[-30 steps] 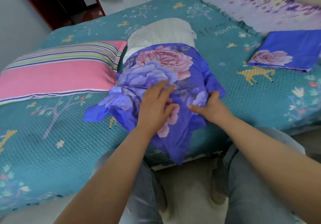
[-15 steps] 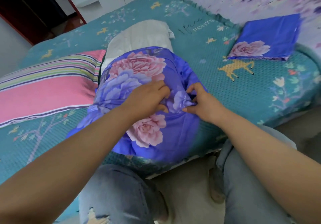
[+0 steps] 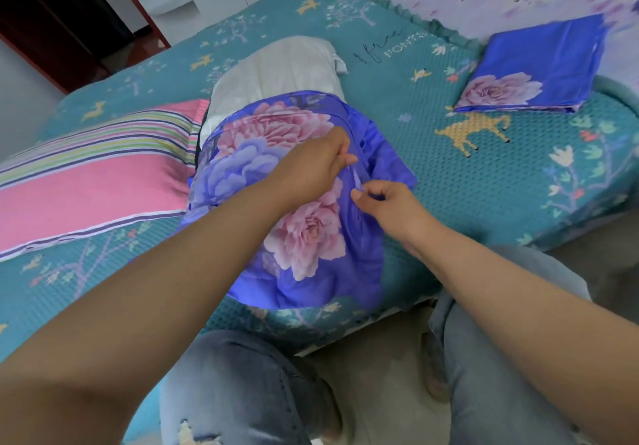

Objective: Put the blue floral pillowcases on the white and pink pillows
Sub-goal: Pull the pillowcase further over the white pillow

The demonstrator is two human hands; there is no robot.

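Bed (image 3: pixel 432 182) with teal patterned cover carries everything. Pink striped pillow (image 3: pixel 90 189) lies at left, touching the white pillow (image 3: pixel 276 68), whose near half sits inside a blue floral pillowcase (image 3: pixel 276 175) at the bed's near edge. Second pillowcase (image 3: pixel 532 68), folded flat, lies well apart to the right. Left hand (image 3: pixel 318 164) and right hand (image 3: pixel 387 202) each pinch a fold of the fitted pillowcase, close together.

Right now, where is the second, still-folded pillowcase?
In the head view the folded pillowcase lies flat at the upper right on the teal bedspread, right of the white pillow, beyond both hands.
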